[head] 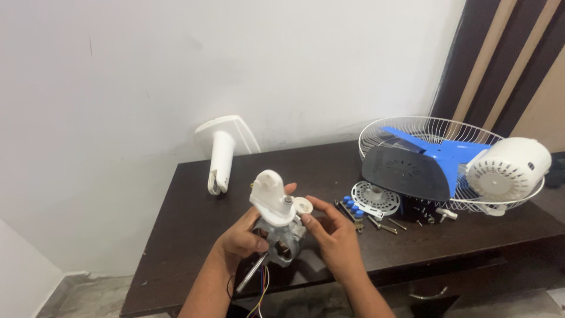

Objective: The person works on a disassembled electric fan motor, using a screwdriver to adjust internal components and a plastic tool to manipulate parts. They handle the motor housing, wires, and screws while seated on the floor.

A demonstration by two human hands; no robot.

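Above the tabletop's front edge, the left hand has its grip closed around the fan motor while the right hand's fingertips pinch a small white disc at its gearbox, which could slip and drop floorward.

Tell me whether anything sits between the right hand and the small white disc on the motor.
Nothing visible does. The right hand has its fingers at the small white round plastic disc directly, while the left hand grips the grey metal fan motor from below.
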